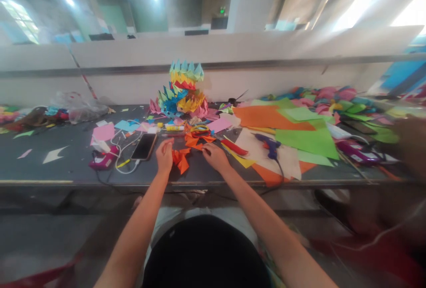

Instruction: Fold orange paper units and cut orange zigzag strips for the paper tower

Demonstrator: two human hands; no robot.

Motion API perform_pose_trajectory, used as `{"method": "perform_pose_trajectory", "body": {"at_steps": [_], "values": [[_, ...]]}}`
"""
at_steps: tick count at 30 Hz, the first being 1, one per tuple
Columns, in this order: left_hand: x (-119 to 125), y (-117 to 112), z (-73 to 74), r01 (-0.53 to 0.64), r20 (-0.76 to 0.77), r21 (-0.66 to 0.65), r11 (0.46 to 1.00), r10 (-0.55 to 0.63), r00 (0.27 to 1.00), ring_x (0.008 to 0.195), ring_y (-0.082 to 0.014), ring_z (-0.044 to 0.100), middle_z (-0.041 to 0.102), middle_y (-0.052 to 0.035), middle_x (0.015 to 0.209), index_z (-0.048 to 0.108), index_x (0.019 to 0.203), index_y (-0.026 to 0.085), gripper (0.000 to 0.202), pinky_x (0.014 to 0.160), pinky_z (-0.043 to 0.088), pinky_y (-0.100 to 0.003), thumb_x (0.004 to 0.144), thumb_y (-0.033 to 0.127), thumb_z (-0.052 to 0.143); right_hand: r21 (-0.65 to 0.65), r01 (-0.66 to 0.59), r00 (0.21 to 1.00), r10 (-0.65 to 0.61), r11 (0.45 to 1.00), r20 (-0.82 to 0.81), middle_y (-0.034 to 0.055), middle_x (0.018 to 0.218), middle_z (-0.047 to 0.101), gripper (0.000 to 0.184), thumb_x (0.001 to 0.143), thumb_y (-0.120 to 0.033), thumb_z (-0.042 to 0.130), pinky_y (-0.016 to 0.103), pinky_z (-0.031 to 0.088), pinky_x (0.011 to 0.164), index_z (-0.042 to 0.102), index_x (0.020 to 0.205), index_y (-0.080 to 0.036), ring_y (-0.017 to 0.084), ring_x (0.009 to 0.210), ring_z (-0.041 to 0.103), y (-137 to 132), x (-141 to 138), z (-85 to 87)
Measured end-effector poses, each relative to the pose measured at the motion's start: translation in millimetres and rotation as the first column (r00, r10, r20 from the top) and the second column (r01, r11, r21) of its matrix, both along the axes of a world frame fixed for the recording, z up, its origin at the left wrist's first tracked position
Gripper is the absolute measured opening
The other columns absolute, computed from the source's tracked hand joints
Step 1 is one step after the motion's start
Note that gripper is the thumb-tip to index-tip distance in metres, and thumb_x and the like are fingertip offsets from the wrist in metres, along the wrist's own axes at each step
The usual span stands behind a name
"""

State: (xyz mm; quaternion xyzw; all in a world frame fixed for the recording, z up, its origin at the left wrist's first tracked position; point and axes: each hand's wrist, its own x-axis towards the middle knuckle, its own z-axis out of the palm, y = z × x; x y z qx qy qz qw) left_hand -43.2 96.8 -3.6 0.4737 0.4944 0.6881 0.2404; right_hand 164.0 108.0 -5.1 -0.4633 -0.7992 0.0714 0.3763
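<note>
Right of one phone (144, 147), one folded orange paper piece (181, 160) lies on the table (66, 168) between two hands. The left hand (164, 155) touches it with curled fingers, the right hand (215, 155) rests beside it; actual grip cannot be told. Farther beyond the phone stands one paper tower (183, 90).

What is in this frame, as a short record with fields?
Setting: dark table strewn with paper scraps
Left hand: touching orange folded piece; grip unclear
Right hand: at orange scraps; grip unclear
Left of hands: phone
Right of hands: glue gun, green sheet
Behind: paper tower
Far right: another person's blurred hand
</note>
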Motion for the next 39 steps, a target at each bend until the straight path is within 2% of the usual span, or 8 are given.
{"method": "perform_pose_trajectory", "body": {"at_steps": [4,9,16,21,28,33,37,39], "values": [[-15,-8,-3.5,-0.087,-0.15,-0.092,0.992,0.072,0.986,0.089,-0.0187,0.061,0.065,-0.0069,0.095,0.062,0.091,0.016,0.024,0.08,0.047,-0.032,0.08,0.03,0.045,0.008,0.019,0.998,-0.019,1.0,-0.067,0.0062,0.094,0.066,0.017,0.082,-0.018,0.047,0.03,0.048,0.078,0.064,0.087,-0.019,0.018,0.087,0.061,-2,2,1.0],[-28,-12,-11.3,0.112,-0.431,-0.263,0.958,-0.221,0.875,0.101,-0.021,0.057,0.062,-0.0092,0.108,0.06,0.102,0.016,0.031,0.092,0.043,-0.037,0.072,0.022,0.058,0.004,0.018,0.992,-0.017,1.0,-0.123,0.0059,0.09,0.066,0.017,0.081,-0.018,0.047,0.028,0.048,0.073,0.063,0.086,-0.019,0.017,0.08,0.06,-2,4,-1.4],[-35,-13,-16.7,0.017,-0.374,-0.171,0.985,-0.08,0.924,0.113,-0.0185,0.052,0.06,-0.0069,0.114,0.061,0.097,0.018,0.033,0.099,0.039,-0.038,0.074,0.006,0.04,0.006,0.003,0.991,-0.002,1.0,-0.137,0.0061,0.089,0.065,0.015,0.08,-0.018,0.047,0.029,0.047,0.071,0.062,0.084,-0.019,0.017,0.079,0.06,0,3,-3.1],[-33,-11,-17.4,0.059,-0.453,-0.143,0.988,-0.118,0.884,0.112,-0.0212,0.052,0.056,-0.0099,0.118,0.06,0.099,0.017,0.025,0.097,0.042,-0.04,0.077,0.019,0.049,0.01,-0.005,0.991,0.007,1.0,-0.132,0.0064,0.088,0.065,0.016,0.08,-0.019,0.046,0.029,0.047,0.07,0.062,0.084,-0.019,0.018,0.078,0.06,0,3,-3.1],[-26,-19,-8.8,-0.026,-0.673,-0.088,0.996,-0.04,0.739,0.12,-0.0236,0.045,0.051,-0.0126,0.126,0.058,0.106,0.017,0.028,0.104,0.033,-0.044,0.08,0.022,0.048,0.011,-0.018,0.992,0.019,1.0,-0.122,0.0073,0.09,0.065,0.017,0.08,-0.019,0.046,0.03,0.047,0.072,0.062,0.086,-0.018,0.018,0.08,0.06,0,3,-3.7],[-15,-32,0.6,0.113,-0.877,-0.15,0.982,-0.185,0.443,0.135,-0.0266,0.02,0.029,-0.007,0.146,0.047,0.123,0.024,0.053,0.109,0.017,-0.05,0.073,0.035,0.06,0.007,-0.017,0.993,0.018,1.0,-0.117,0.007,0.091,0.066,0.018,0.081,-0.019,0.046,0.03,0.048,0.073,0.063,0.086,-0.019,0.018,0.082,0.06,0,3,-3.9],[-10,-33,1.0,-0.001,-0.9,-0.144,0.99,-0.131,0.416,0.135,-0.024,0.022,0.03,-0.007,0.145,0.047,0.125,0.022,0.045,0.109,0.018,-0.048,0.08,0.025,0.049,0.004,-0.005,0.994,0.005,1.0,-0.107,0.0071,0.092,0.066,0.018,0.081,-0.019,0.046,0.031,0.048,0.075,0.063,0.087,-0.019,0.018,0.084,0.061,0,3,-4.0],[-8,-32,0.4,0.014,-0.911,-0.152,0.988,-0.145,0.385,0.135,-0.0263,0.021,0.029,-0.0073,0.145,0.049,0.125,0.024,0.044,0.109,0.014,-0.051,0.081,0.033,0.05,-0.001,-0.012,0.996,0.012,1.0,-0.087,0.007,0.092,0.066,0.019,0.081,-0.019,0.046,0.031,0.048,0.077,0.064,0.088,-0.019,0.018,0.085,0.06,-1,3,-3.5]]}}
